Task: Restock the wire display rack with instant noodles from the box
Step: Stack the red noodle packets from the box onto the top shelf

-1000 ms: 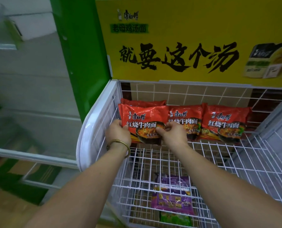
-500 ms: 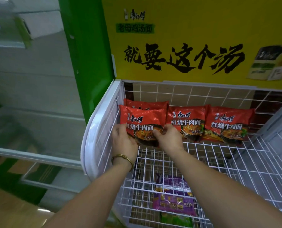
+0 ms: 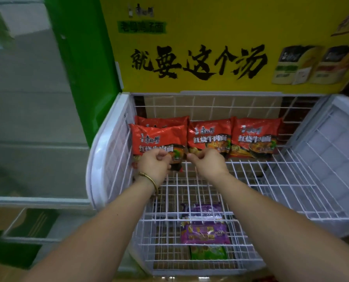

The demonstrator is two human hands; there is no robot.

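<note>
Left hand (image 3: 154,162): fingers curled, pinching the lower edge of front red packet (image 3: 159,139), which stands at the left end of the wire rack (image 3: 271,180) upper shelf. Right hand (image 3: 207,162): curled at the same packet's corner, grip unclear. Three further red packets (image 3: 255,137) sit beside and behind it, labelled 红烧牛肉面. Most of the shelf is unfilled, so restocking looks early. Box: not in view. Banner (image 3: 198,62): 就要这个汤.

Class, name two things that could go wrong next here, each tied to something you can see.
1. The front red packet stands upright, held at its lower edge by the left hand and right hand; released, it may topple forward.
2. The wire shelf has open gaps; a packet corner could snag there.
</note>
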